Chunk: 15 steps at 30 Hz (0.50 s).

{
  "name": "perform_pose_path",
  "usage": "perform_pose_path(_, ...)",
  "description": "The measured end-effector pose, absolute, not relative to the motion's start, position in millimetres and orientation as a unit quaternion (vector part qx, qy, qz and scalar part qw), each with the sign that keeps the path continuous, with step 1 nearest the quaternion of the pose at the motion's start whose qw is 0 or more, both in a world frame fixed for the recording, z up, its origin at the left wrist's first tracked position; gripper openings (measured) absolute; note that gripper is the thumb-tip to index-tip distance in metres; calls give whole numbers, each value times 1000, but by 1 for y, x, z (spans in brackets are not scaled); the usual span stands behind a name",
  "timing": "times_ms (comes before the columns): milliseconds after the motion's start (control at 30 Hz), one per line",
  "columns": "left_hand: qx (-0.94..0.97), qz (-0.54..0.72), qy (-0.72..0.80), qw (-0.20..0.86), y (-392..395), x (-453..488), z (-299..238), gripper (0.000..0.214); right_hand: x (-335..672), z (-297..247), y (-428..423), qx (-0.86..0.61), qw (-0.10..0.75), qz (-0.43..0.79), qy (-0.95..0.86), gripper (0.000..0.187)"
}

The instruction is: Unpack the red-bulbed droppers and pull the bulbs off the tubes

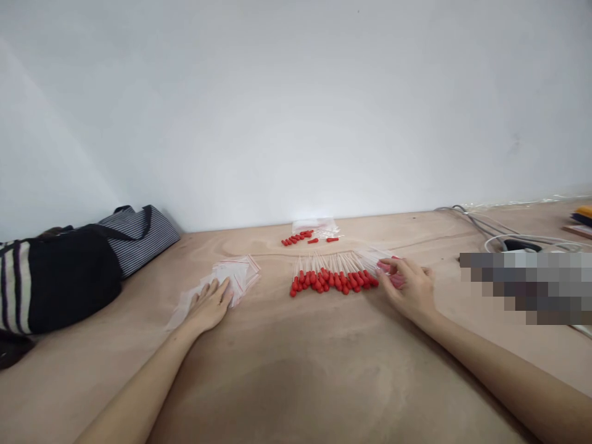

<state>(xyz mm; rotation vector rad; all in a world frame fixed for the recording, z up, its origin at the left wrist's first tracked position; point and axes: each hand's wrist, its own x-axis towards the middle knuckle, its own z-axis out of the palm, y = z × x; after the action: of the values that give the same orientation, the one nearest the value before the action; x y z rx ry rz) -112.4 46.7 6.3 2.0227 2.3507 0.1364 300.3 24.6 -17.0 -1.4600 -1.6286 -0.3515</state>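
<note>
My left hand (210, 306) lies flat on a fanned pile of clear zip bags (235, 274), its fingers stretched out. In the middle of the table, a row of droppers (324, 279) with red rubber bulbs lies side by side, bulbs towards me and thin pale tubes pointing away. At the right end of that row, my right hand (411, 287) has its thumb and fingers closed on a clear bag of droppers (385, 266). The red bulbs show through the plastic, partly hidden by the fingers.
Near the wall lie more red-bulbed droppers (298, 237) beside a clear bag (314, 226). A black bag (76, 277) and a striped bag (150, 237) stand at the left. Cables (481, 225) and a blurred patch (541, 287) are at the right.
</note>
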Motion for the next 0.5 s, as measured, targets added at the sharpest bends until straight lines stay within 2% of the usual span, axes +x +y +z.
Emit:
perform_pose_path(133,668,-9,744,15,44,-119,10,57,331,-12,35,-657,427,-114,-610,29)
perform_pose_path(300,643,39,759,-89,40,-112,18,56,354,-8,56,-665,326,-33,-671,24)
perform_pose_path(400,615,-8,787,-48,35,-105,14,56,364,-10,66,-631,274,33,-725,34)
perform_pose_path(500,607,-31,794,-14,32,-105,9,55,370,-14,71,-603,271,93,-745,41)
